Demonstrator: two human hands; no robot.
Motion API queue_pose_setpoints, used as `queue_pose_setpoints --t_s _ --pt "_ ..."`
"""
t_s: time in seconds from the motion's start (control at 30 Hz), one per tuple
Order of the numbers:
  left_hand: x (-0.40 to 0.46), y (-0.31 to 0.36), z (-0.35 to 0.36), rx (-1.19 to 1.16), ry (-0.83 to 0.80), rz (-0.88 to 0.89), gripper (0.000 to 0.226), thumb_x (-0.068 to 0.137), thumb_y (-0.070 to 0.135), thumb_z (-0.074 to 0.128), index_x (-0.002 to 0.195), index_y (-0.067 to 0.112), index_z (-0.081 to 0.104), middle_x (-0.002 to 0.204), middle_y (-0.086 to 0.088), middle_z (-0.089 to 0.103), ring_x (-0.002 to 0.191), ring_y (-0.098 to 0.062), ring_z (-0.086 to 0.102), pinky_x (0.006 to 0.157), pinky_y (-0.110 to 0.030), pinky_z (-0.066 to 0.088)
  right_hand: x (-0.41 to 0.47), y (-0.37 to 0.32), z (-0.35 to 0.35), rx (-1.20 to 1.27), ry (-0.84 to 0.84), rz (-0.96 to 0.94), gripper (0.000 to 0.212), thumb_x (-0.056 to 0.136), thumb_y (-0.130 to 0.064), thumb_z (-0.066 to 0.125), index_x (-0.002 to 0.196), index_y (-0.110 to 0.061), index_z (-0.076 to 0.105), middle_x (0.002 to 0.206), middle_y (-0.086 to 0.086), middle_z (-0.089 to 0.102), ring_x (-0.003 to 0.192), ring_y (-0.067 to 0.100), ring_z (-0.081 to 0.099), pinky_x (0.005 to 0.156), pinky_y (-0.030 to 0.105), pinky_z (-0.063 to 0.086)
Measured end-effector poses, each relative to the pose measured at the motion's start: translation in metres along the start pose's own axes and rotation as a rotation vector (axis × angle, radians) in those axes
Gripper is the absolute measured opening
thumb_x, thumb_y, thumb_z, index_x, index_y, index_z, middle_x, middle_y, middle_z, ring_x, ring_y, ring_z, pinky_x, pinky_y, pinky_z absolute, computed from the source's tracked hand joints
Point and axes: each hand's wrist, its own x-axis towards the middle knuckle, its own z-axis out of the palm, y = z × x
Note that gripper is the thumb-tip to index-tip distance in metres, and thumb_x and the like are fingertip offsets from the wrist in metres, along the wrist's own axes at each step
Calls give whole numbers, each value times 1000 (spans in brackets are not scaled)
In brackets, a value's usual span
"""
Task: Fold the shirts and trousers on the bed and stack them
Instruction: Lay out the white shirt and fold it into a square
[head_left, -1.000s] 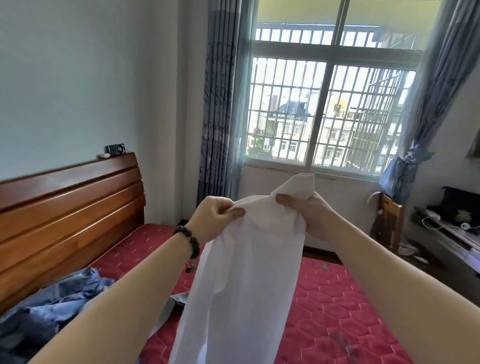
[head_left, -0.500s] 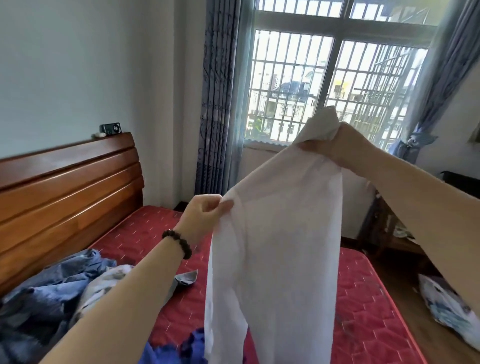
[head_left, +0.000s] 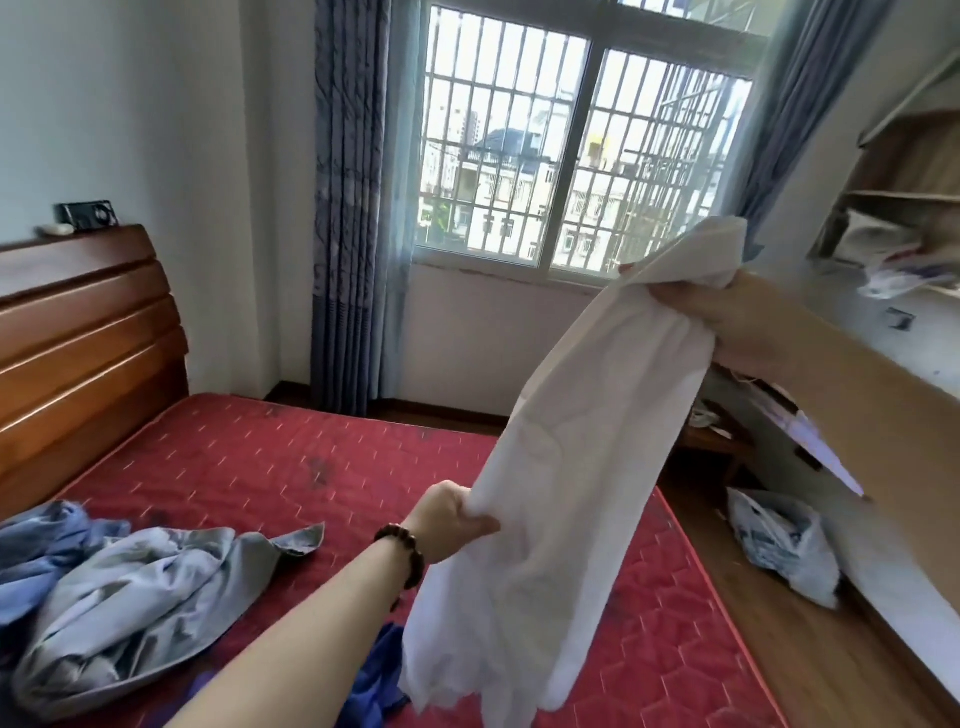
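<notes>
- The white garment (head_left: 561, 467) hangs in the air above the bed (head_left: 249, 457), stretched at a slant between the two hands; whether it is a shirt or trousers cannot be told.
- The right hand (head_left: 737, 322) is raised high on the right, its fingers curled round the bunched top end of the white garment.
- The left hand (head_left: 447, 519) is lower and nearer the middle, pinching the garment's left edge; a dark bead bracelet (head_left: 405, 551) sits on that wrist.
- The garment's loose lower end dangles over the red mattress, near the front edge.
- A crumpled grey garment (head_left: 140, 597) lies on the bed at the left, touching a blue garment (head_left: 41, 545) beside the wooden headboard (head_left: 88, 353).
- A dark blue cloth (head_left: 379, 675) shows just below the left forearm.
- A plastic bag (head_left: 784, 545) sits on the floor right of the bed.
</notes>
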Motion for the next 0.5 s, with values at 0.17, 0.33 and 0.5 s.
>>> queue_pose_setpoints --t_s 0.17,0.33,0.5 --pt "-22 -1 -4 7 29 3 40 76 28 81 77 -10 67 72 -23 62 64 -21 53 65 -44 52 -45 18 -36 -305 285 23 28 81 -28 76 103 -13 71 100 8 71 93 25 69 80 39 56" --pt "-70 34 -25 -104 201 95 48 76 30 78 69 -13 57 62 -10 47 60 -18 40 58 -32 33 -118 31 -54 -92 364 87 37 79 -22 79 110 -4 68 108 16 70 100 32 67 88 49 55" --pt "-144 69 4 -40 294 160 36 87 28 68 65 0 62 56 0 50 54 -11 44 51 -24 34 -211 48 -66 286 416 104 28 76 -21 77 99 -7 69 97 11 73 86 24 70 78 41 57"
